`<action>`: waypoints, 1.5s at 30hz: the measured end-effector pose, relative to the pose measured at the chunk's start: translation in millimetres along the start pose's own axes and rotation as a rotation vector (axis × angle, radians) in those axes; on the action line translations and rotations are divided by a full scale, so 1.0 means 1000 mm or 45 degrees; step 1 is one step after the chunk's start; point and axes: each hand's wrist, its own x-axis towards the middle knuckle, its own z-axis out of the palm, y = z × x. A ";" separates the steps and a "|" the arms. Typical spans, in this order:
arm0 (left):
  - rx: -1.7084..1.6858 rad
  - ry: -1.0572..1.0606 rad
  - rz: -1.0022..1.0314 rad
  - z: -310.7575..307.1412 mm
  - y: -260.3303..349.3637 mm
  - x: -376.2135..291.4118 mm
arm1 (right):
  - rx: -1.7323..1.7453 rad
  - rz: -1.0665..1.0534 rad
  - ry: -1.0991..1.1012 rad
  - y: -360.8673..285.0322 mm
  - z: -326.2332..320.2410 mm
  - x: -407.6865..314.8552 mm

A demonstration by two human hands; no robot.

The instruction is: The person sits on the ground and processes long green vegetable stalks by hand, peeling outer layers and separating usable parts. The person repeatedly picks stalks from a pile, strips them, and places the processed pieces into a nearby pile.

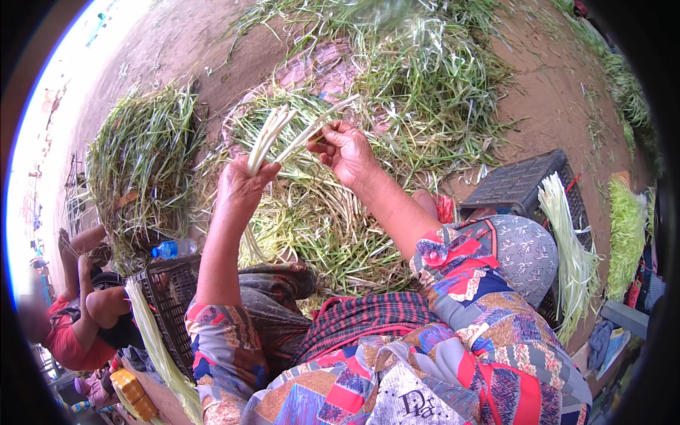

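Observation:
Closed around a small bunch of pale stalks (270, 135) is my left hand (244, 180), with the cut-looking ends pointing up. My right hand (340, 149) is just to the right, its thumb and fingertips pinched at a single pale stalk (313, 127) that slants up from beside the bunch. Below both hands a wide heap of loose green and yellowish leaves (345, 228) covers the ground in front of my lap. More pale stalks (252, 241) hang under my left forearm.
Black plastic crates stand at left (172, 287) and right (515, 180), with long pale bundles (159, 340) (566, 249) on them. A leaf pile (149, 170) and plastic bottle (174, 248) lie left. A person in red (79, 340) sits far left. Leaves (425, 79) spread ahead.

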 end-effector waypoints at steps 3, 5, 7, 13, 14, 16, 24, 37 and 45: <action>-0.018 -0.087 -0.027 -0.003 0.001 -0.006 | 0.355 -0.133 0.273 -0.032 -0.025 0.019; -0.019 -0.098 -0.062 -0.007 -0.003 -0.008 | 0.473 -0.270 0.443 -0.064 -0.045 0.030; -0.031 -0.115 -0.060 -0.013 -0.010 -0.010 | 0.646 -0.398 0.530 -0.097 -0.073 0.035; 0.002 0.168 -0.145 -0.038 -0.029 -0.014 | 0.759 -1.015 1.131 -0.182 -0.192 0.010; -0.021 0.166 -0.129 -0.040 -0.029 -0.014 | 0.661 -0.782 1.288 -0.170 -0.201 0.009; -0.070 0.167 -0.095 -0.039 -0.027 -0.014 | 0.240 -0.411 1.402 -0.130 -0.197 0.008; -0.037 0.016 -0.046 -0.023 -0.018 -0.013 | -0.079 0.333 -0.472 -0.012 -0.025 0.009; 0.164 -0.044 -0.118 -0.014 -0.006 -0.018 | -0.118 0.060 -0.555 0.034 0.045 0.020; -0.024 0.230 -0.112 -0.028 -0.009 -0.027 | -1.339 -0.510 0.686 0.016 -0.092 0.106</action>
